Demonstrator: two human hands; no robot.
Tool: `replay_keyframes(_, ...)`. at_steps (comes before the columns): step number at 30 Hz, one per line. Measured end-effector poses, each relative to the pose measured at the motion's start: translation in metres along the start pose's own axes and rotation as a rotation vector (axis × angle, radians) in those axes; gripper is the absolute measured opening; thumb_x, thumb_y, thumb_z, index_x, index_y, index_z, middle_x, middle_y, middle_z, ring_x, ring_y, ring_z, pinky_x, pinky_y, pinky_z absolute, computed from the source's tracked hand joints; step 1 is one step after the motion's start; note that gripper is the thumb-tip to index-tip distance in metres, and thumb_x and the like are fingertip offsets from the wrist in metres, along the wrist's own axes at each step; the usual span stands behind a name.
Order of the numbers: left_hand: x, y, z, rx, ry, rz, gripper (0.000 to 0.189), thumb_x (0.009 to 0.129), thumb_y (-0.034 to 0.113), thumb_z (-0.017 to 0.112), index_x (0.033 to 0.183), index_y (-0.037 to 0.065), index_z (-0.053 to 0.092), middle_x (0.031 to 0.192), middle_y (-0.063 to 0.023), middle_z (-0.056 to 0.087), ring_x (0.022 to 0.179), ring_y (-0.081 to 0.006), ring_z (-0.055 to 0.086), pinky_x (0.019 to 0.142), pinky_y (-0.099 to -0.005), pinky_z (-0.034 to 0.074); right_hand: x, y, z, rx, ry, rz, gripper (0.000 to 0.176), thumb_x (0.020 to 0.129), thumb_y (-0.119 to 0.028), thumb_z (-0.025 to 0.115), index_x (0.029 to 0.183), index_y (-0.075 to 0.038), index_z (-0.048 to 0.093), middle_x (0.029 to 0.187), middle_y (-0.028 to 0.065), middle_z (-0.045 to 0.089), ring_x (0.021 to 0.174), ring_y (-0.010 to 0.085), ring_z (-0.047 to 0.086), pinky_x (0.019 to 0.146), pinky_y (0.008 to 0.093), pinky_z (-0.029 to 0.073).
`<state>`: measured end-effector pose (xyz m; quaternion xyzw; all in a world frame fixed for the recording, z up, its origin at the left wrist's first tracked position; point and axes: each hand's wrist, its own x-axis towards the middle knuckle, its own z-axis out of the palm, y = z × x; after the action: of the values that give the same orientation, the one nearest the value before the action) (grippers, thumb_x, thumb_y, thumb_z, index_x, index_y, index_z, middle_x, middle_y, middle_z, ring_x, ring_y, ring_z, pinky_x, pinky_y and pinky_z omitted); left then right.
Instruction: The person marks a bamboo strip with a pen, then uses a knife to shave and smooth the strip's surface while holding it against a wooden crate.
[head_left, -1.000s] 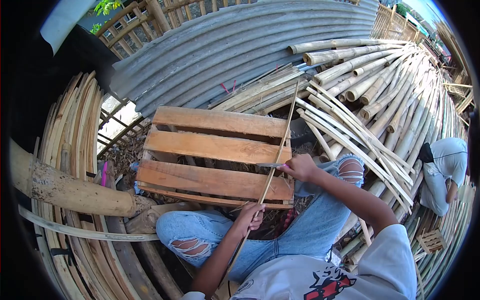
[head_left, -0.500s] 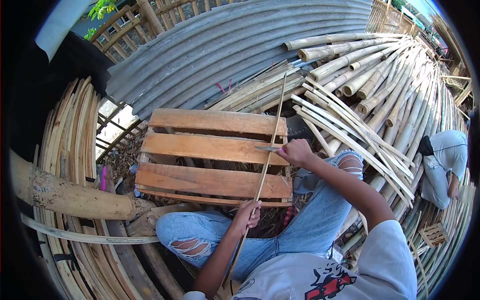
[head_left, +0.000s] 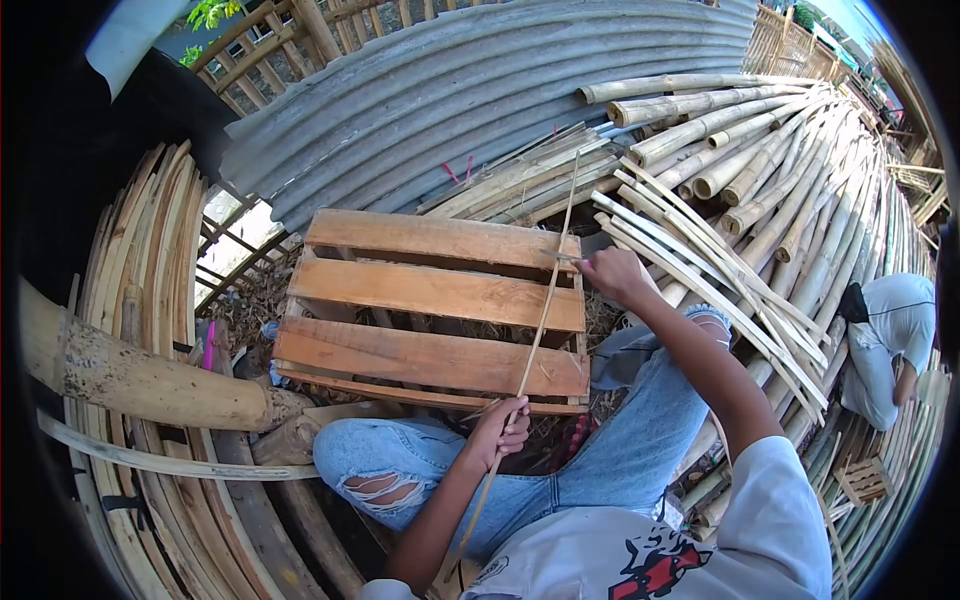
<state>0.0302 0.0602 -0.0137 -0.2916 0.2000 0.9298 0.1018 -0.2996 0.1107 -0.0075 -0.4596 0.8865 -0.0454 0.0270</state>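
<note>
My left hand (head_left: 499, 432) is closed around a long, thin bamboo strip (head_left: 541, 335) near its lower part, over my lap. The strip slants up and away across the right side of a slatted wooden crate (head_left: 430, 291). In my right hand (head_left: 617, 273) is a knife (head_left: 565, 256), its handle mostly hidden by my fingers. The blade points left and lies across the strip's upper part, above the gap behind the crate's middle slat. Whether its edge bites into the bamboo cannot be made out.
Bamboo poles (head_left: 715, 185) are piled at the right, with pale split strips (head_left: 710, 270) before them. A corrugated metal sheet (head_left: 480, 95) stands behind. More strips (head_left: 150, 260) and a thick bamboo pole (head_left: 160, 380) lie left. Another person (head_left: 885, 335) crouches far right.
My right hand has moved the knife away from me, farther up the bamboo strip. The left hand keeps its hold, and the view has shifted slightly.
</note>
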Motion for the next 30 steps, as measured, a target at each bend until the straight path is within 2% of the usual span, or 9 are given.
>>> replay_keyframes(4,-0.006,-0.003,-0.005,0.048,0.018,0.028,0.022,0.095,0.028,0.048,0.082,0.009,0.048,0.048,0.0060,0.032,0.032,-0.0027,0.027,0.029,-0.0181,0.022,-0.019,-0.014,0.002,0.039,-0.158,-0.267,0.059,0.091,-0.052,0.038,0.063,-0.007,0.065,0.061,0.0172,0.061,0.062,0.0338,0.062,0.053,0.0446,0.047)
replay_keyframes(6,-0.008,-0.005,-0.004,0.057,0.007,0.031,0.022,0.095,0.028,0.047,0.082,0.009,0.048,0.048,0.0058,0.031,0.032,-0.0026,0.026,0.028,-0.0182,0.022,0.003,0.040,0.021,0.016,0.088,0.133,0.062,0.091,-0.053,0.038,0.063,-0.004,0.065,0.063,0.0176,0.062,0.064,0.0346,0.063,0.059,0.0469,0.048)
replay_keyframes(10,-0.010,0.000,-0.015,-0.140,-0.094,-0.008,0.024,0.096,0.028,0.044,0.085,0.008,0.047,0.049,0.0055,0.032,0.033,-0.0028,0.026,0.029,-0.0179,0.024,-0.002,0.040,0.019,-0.018,0.055,0.140,0.063,0.089,-0.056,0.040,0.069,-0.003,0.067,0.071,0.0187,0.064,0.069,0.0362,0.063,0.062,0.0476,0.047)
replay_keyframes(13,-0.010,0.005,-0.011,-0.146,-0.098,0.020,0.024,0.096,0.029,0.044,0.086,0.007,0.048,0.049,0.0058,0.032,0.033,-0.0028,0.027,0.030,-0.0181,0.023,-0.019,0.029,0.004,0.083,-0.073,0.381,0.061,0.091,-0.054,0.039,0.082,0.000,0.066,0.081,0.0206,0.065,0.078,0.0378,0.064,0.069,0.0471,0.050)
replay_keyframes(17,-0.009,0.001,-0.010,-0.066,-0.047,0.052,0.024,0.096,0.028,0.046,0.086,0.007,0.050,0.048,0.0053,0.032,0.033,-0.0031,0.028,0.030,-0.0185,0.024,-0.022,0.024,-0.009,0.264,-0.018,0.372,0.062,0.091,-0.053,0.041,0.079,0.003,0.065,0.073,0.0221,0.063,0.071,0.0376,0.063,0.066,0.0457,0.048)
replay_keyframes(19,-0.008,0.000,-0.009,-0.041,-0.031,0.068,0.024,0.095,0.029,0.047,0.086,0.007,0.050,0.048,0.0050,0.033,0.033,-0.0033,0.028,0.030,-0.0186,0.024,-0.024,0.012,-0.010,0.584,-0.095,0.279,0.062,0.091,-0.052,0.043,0.076,0.005,0.063,0.062,0.0230,0.056,0.063,0.0385,0.059,0.061,0.0451,0.044)
replay_keyframes(24,-0.008,-0.003,-0.006,0.013,0.013,0.115,0.022,0.093,0.028,0.053,0.083,0.008,0.049,0.050,0.0042,0.034,0.033,-0.0030,0.029,0.030,-0.0186,0.023,-0.069,-0.048,0.000,0.465,-0.198,-0.273,0.057,0.090,-0.052,0.044,0.070,-0.003,0.065,0.056,0.0192,0.055,0.062,0.0369,0.059,0.061,0.0448,0.046)
replay_keyframes(26,-0.008,-0.006,0.002,0.257,0.207,0.223,0.022,0.091,0.028,0.055,0.083,0.009,0.048,0.051,0.0040,0.037,0.034,-0.0029,0.031,0.031,-0.0188,0.025,-0.088,-0.069,-0.008,0.321,-0.266,-0.411,0.055,0.089,-0.052,0.044,0.068,-0.006,0.066,0.057,0.0175,0.057,0.061,0.0352,0.061,0.058,0.0446,0.048)
replay_keyframes(30,-0.005,-0.019,0.009,0.505,0.388,0.287,0.020,0.091,0.025,0.056,0.084,0.008,0.047,0.053,0.0045,0.038,0.038,-0.0028,0.034,0.031,-0.0202,0.028,-0.057,-0.052,0.000,0.101,-0.201,-0.191,0.055,0.089,-0.053,0.044,0.065,-0.008,0.065,0.057,0.0163,0.059,0.057,0.0328,0.062,0.051,0.0425,0.047)
